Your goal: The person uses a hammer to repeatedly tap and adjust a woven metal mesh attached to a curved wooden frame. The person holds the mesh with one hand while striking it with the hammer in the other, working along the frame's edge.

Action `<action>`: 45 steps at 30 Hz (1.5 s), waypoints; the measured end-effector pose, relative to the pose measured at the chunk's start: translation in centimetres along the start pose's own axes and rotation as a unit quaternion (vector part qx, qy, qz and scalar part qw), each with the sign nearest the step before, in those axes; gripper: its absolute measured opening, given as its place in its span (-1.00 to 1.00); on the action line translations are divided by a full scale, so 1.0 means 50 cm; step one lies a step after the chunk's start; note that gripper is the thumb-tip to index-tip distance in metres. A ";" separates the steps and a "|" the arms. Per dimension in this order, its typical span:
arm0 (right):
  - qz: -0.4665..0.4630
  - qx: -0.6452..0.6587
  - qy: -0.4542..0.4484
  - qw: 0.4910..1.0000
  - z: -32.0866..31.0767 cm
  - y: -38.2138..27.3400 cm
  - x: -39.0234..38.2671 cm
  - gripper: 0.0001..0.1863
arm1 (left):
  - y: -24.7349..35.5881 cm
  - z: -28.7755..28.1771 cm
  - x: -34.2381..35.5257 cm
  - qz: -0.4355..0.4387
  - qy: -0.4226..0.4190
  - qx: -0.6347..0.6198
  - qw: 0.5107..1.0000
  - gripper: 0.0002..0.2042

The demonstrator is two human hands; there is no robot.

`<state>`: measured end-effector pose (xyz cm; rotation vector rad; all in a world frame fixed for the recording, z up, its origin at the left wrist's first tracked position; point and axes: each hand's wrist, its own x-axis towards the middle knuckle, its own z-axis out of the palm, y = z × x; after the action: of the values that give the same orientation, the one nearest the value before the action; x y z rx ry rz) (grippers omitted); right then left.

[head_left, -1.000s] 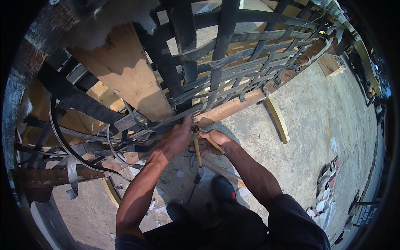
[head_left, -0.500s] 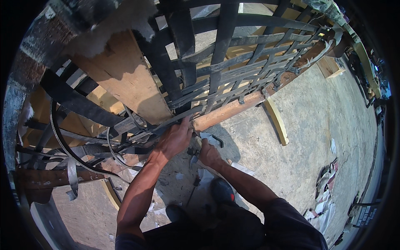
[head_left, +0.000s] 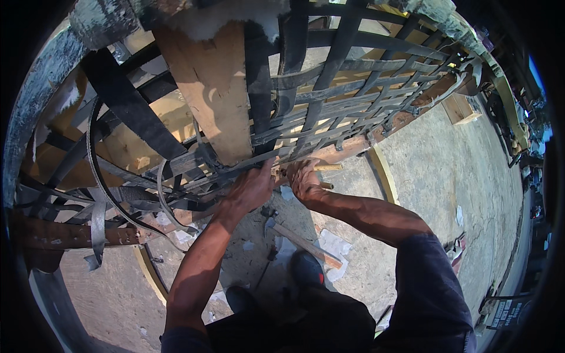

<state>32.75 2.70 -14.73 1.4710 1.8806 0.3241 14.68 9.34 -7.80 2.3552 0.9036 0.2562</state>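
Note:
A frame with woven black webbing straps (head_left: 329, 76) stands tilted in front of me, and a wooden rail (head_left: 347, 150) runs along its lower edge. My right hand (head_left: 306, 181) is closed on a pair of pincers; their two yellowish handles (head_left: 329, 167) stick out to the right of it. Their jaw end lies against the rail, partly hidden between my hands. My left hand (head_left: 254, 187) is just left of the jaws, its curled fingertips at the lowest strap and rail. What those fingers pinch is hidden. Between my feet lies a hammer (head_left: 306, 243) with a wooden handle.
A wide board (head_left: 215, 94) stands upright against the webbing. Loose strap ends (head_left: 99, 229) dangle at left. Pale curved wooden legs (head_left: 384, 175) project from the rail. Torn paper scraps (head_left: 338, 244) litter the concrete floor (head_left: 435, 194). A small wooden box (head_left: 462, 107) sits at far right.
My right hand has risen to the rail beside my left, elbow swung outward, and pincer handles now show. The hammer's handle now shows on the floor. My view has shifted slightly left.

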 end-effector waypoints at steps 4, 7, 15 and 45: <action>-0.042 -0.052 -0.034 0.997 -0.049 -0.009 0.069 -0.52 | 0.004 -0.012 0.000 -0.043 -0.023 0.003 0.999 -0.44; -0.011 -0.103 -0.085 0.991 -0.054 -0.052 0.119 -0.55 | 0.005 -0.015 -0.008 -0.024 -0.016 0.011 1.000 -0.49; 0.000 0.030 0.008 1.000 -0.004 -0.011 0.054 -0.56 | -0.021 -0.026 -0.032 -0.013 -0.003 -0.018 1.000 -0.57; 0.031 -0.079 0.020 0.996 -0.091 -0.089 -0.011 -0.50 | -0.030 -0.017 -0.022 0.005 -0.044 -0.066 0.997 -0.51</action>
<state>26.47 1.78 -13.90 1.4276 1.7991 0.5243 12.72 9.91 -7.95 2.2319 0.8075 0.2087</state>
